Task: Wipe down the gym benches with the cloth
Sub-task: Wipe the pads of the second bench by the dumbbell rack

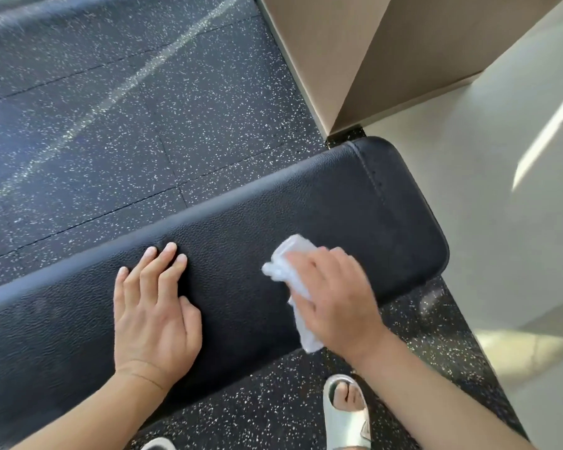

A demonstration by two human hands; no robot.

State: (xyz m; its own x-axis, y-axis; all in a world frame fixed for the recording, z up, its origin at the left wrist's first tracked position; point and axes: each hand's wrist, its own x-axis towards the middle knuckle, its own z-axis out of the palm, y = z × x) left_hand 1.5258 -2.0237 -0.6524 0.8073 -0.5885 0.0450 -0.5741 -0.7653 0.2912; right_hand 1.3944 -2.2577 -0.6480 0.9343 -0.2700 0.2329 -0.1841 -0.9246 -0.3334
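bench: black padded bench [355, 203], rounded end at right
cloth: white cloth [293, 254] on the pad, toward that end
right hand: right hand [335, 297] grips the cloth, fingers curled
left hand: left hand [153, 306] flat on pad, fingers straight

The single head-worn camera looks steeply down from close above the black bench pad [273, 228], speckled floor [111, 108] beyond.
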